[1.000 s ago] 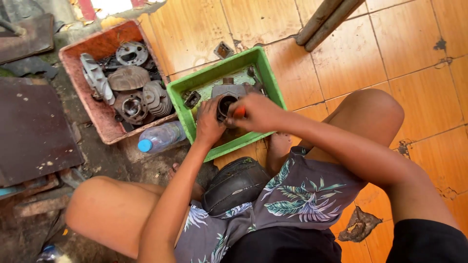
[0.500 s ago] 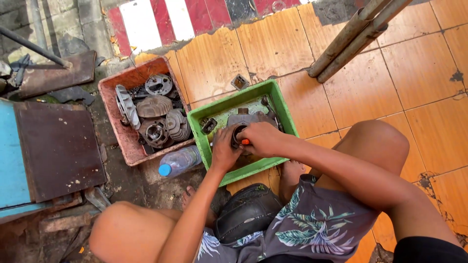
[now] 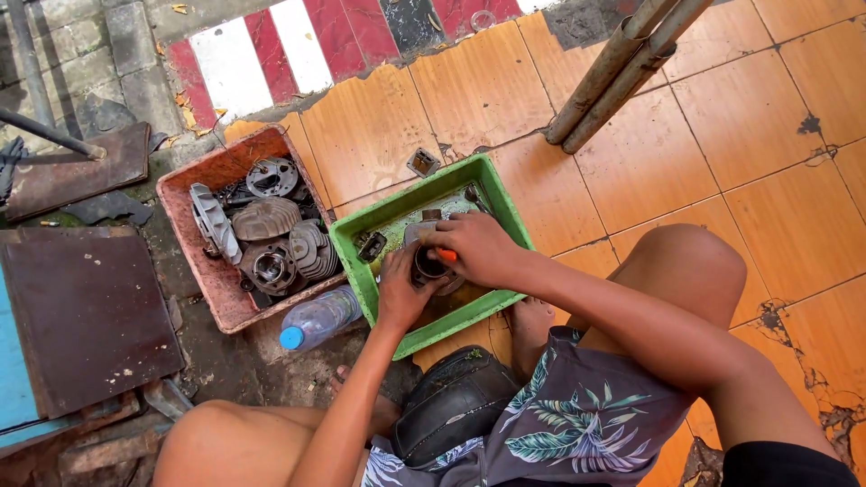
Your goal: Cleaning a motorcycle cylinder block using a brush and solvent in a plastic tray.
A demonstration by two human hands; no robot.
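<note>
Left hand point(image 3: 400, 293) cups a dark metal cylinder point(image 3: 428, 267), fingers wrapped round its near side, inside the green tray point(image 3: 492, 185) on the tiled floor point(image 3: 649, 194). Right hand point(image 3: 476, 248) rests on top, fingers pinching an orange-handled tool point(image 3: 447, 255) at the bore. The part remains grimy, so work looks midway; further greasy engine parts point(image 3: 266, 236) wait in the red tray point(image 3: 180, 185) left of the fingers, beside a plastic bottle point(image 3: 317, 318).

the floor point(image 3: 776, 207) was orange tile, cracked and stained, edged by a red-and-white striped kerb point(image 3: 298, 45). on it sat a green plastic tray point(image 3: 501, 212), and just beside that a reddish tray point(image 3: 207, 289) of metal engine parts. a clear bottle with a blue cap point(image 3: 317, 320) lay against both trays. two pipes point(image 3: 618, 72) rested on the tiles.
</note>
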